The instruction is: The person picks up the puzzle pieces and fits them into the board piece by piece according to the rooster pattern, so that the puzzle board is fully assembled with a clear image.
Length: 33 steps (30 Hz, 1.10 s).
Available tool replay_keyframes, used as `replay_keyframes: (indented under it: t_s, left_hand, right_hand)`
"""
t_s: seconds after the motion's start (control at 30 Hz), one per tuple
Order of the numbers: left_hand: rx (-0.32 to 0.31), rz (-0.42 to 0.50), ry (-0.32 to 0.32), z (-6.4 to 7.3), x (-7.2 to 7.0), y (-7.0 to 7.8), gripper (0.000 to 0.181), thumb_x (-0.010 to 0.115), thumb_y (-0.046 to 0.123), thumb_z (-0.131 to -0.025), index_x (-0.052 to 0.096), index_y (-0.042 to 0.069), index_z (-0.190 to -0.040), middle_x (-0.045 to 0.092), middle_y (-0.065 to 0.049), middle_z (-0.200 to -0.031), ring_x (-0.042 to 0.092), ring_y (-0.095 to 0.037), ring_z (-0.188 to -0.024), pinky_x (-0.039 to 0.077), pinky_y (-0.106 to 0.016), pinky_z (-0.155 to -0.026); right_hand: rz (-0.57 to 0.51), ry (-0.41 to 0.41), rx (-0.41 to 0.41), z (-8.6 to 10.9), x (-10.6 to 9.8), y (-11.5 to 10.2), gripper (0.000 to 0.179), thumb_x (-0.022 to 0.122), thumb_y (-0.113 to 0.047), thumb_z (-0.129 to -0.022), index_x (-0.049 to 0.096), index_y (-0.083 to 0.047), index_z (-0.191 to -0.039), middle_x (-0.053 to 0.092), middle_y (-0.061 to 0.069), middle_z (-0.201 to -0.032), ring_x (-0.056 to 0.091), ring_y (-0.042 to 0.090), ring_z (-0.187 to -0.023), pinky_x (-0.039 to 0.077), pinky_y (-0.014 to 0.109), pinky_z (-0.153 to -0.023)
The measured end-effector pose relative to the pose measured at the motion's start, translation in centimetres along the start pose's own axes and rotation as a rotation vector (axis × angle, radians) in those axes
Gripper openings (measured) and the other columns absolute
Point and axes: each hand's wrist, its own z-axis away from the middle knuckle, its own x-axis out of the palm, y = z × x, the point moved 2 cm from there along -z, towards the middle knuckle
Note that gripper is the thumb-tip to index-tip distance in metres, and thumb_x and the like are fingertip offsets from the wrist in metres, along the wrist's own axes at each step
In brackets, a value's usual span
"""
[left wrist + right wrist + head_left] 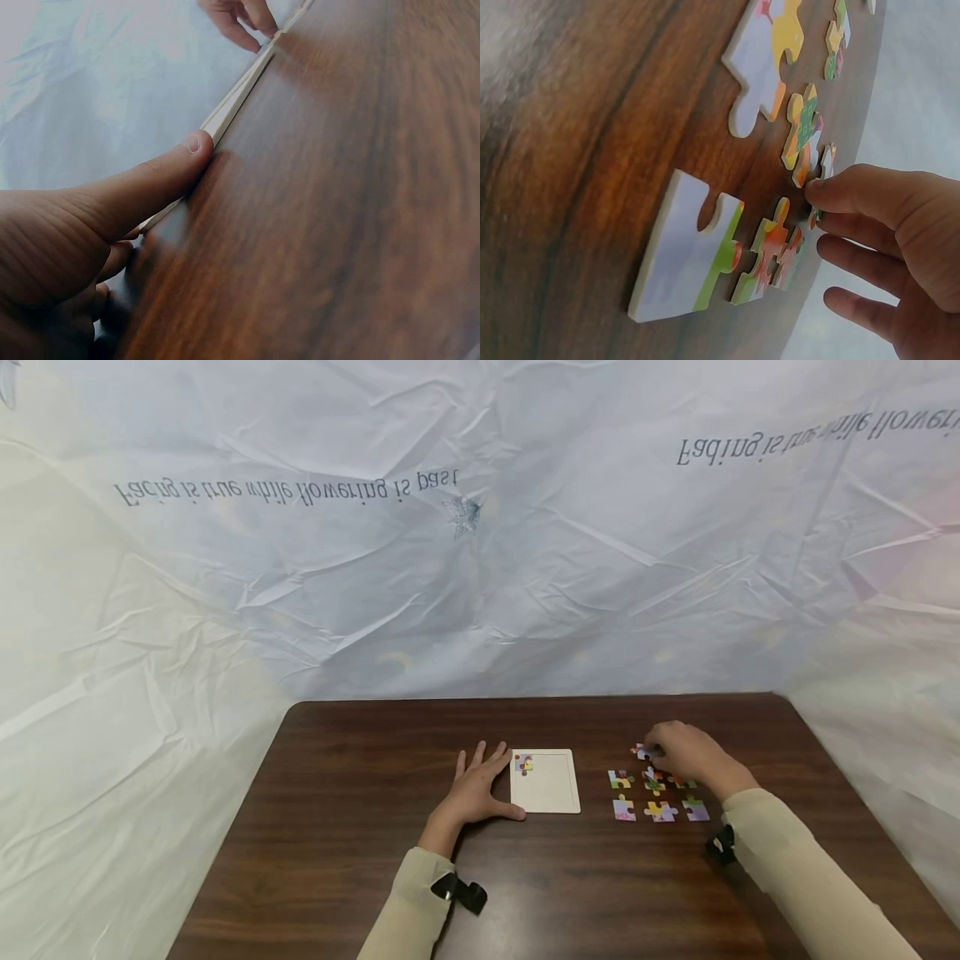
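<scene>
A square white puzzle board point(551, 783) lies on the table, with one puzzle piece point(524, 763) in its upper left corner. My left hand point(474, 793) is spread along the board's left side. In the left wrist view its thumb point(169, 169) touches the board's edge point(229, 112). To the right, my right hand point(690, 756) reaches over loose jigsaw pieces and pinches a puzzle piece point(828, 160) between thumb and index finger, which partly hide it. Its other fingers are loosely extended. A purple and green corner piece point(682, 247) lies near that hand.
Several loose pieces, among them a yellow and lilac one point(661, 812) and a pink-edged one point(623, 809), lie in rough rows right of the board. The brown wooden table point(360, 827) meets pale hanging sheets point(480, 610) behind and at both sides.
</scene>
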Motion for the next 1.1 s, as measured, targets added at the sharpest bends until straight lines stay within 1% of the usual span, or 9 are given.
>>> replay_keyframes:
  t_s: [0.1, 0.13, 0.2, 0.27, 0.33, 0.43, 0.57, 0.8, 1.1]
  left_hand:
    - [-0.001, -0.002, 0.003, -0.1, 0.0, 0.0, 0.113, 0.092, 0.049, -0.080, 0.030, 0.015, -0.168, 0.020, -0.004, -0.175, -0.002, -0.034, -0.163, -0.011, -0.060, -0.127]
    - [0.000, -0.003, 0.003, -0.1, 0.0, 0.0, 0.113, 0.092, 0.049, -0.080, 0.030, 0.016, -0.168, 0.020, -0.004, -0.175, -0.002, -0.034, -0.163, -0.011, -0.060, -0.127]
    - [0.000, -0.004, 0.000, -0.1, 0.0, 0.0, 0.113, 0.092, 0.049, -0.080, 0.030, 0.016, -0.169, 0.020, -0.004, -0.175, -0.002, -0.034, -0.163, -0.011, -0.060, -0.127]
    - [0.002, -0.006, 0.000, -0.1, 0.1, -0.1, 0.113, 0.092, 0.049, -0.080, 0.030, 0.015, -0.169, 0.020, -0.004, -0.175, -0.002, -0.035, -0.163, -0.011, -0.061, -0.127]
    - [0.003, -0.007, 0.000, -0.1, 0.1, -0.1, 0.113, 0.092, 0.049, -0.081, 0.030, 0.015, -0.169, 0.020, -0.004, -0.175, -0.001, -0.035, -0.163, -0.011, -0.061, -0.127]
    - [0.004, -0.009, 0.001, -0.1, 0.0, -0.1, 0.113, 0.091, 0.049, -0.081, 0.030, 0.015, -0.169, 0.020, -0.005, -0.175, -0.001, -0.035, -0.163, -0.010, -0.061, -0.127]
    - [0.003, -0.014, 0.000, -0.2, 0.0, -0.1, 0.112, 0.091, 0.051, -0.081, 0.029, 0.016, -0.169, 0.019, -0.003, -0.175, -0.002, -0.034, -0.163, -0.011, -0.060, -0.127]
    - [0.000, -0.021, 0.002, -0.3, 0.3, -0.3, 0.112, 0.090, 0.052, -0.081, 0.029, 0.017, -0.169, 0.019, -0.002, -0.175, -0.002, -0.033, -0.163, -0.011, -0.059, -0.127]
    - [-0.002, -0.028, -0.003, -0.2, 0.3, -0.4, 0.112, 0.090, 0.052, -0.081, 0.028, 0.018, -0.169, 0.018, -0.001, -0.176, -0.002, -0.032, -0.163, -0.011, -0.059, -0.127]
  right_hand:
    - [-0.010, 0.003, -0.006, -0.2, -0.1, -0.1, 0.006, 0.074, 0.000, -0.095, 0.078, -0.006, -0.094, 0.071, 0.006, -0.093, 0.054, 0.014, -0.068, 0.044, 0.036, -0.061]
    - [-0.013, 0.005, -0.011, -0.3, -0.1, -0.1, 0.007, 0.074, 0.000, -0.095, 0.078, -0.006, -0.094, 0.071, 0.005, -0.092, 0.053, 0.014, -0.067, 0.043, 0.036, -0.060]
    - [-0.013, 0.023, -0.030, -0.4, -0.2, -0.2, 0.007, 0.075, 0.000, -0.094, 0.079, -0.004, -0.098, 0.073, 0.007, -0.095, 0.059, 0.014, -0.071, 0.050, 0.038, -0.062]
    - [-0.018, 0.040, -0.040, -0.5, -0.3, -0.4, 0.011, 0.075, 0.000, -0.094, 0.080, -0.002, -0.104, 0.075, 0.010, -0.101, 0.067, 0.018, -0.078, 0.058, 0.043, -0.068]
    - [-0.014, 0.056, -0.049, -0.7, -0.5, -0.6, 0.016, 0.075, -0.001, -0.094, 0.080, -0.001, -0.109, 0.076, 0.014, -0.106, 0.071, 0.024, -0.086, 0.061, 0.049, -0.076]
    - [-0.020, 0.054, -0.059, -1.0, -0.7, -1.1, 0.018, 0.075, -0.001, -0.095, 0.079, 0.000, -0.112, 0.075, 0.017, -0.111, 0.072, 0.031, -0.094, 0.061, 0.053, -0.081]
    - [-0.020, 0.047, -0.083, -1.4, -1.0, -2.3, 0.019, 0.076, -0.003, -0.095, 0.078, 0.001, -0.113, 0.073, 0.018, -0.113, 0.071, 0.035, -0.099, 0.060, 0.054, -0.083]
    - [-0.028, 0.050, -0.117, -2.1, -0.9, -4.0, 0.020, 0.075, -0.003, -0.095, 0.079, -0.002, -0.115, 0.073, 0.016, -0.115, 0.071, 0.031, -0.099, 0.060, 0.052, -0.084]
    - [0.040, 0.090, -0.183, -3.4, -0.5, -6.9, 0.022, 0.078, -0.001, -0.092, 0.080, -0.002, -0.114, 0.074, 0.012, -0.109, 0.071, 0.028, -0.095, 0.061, 0.044, -0.078]
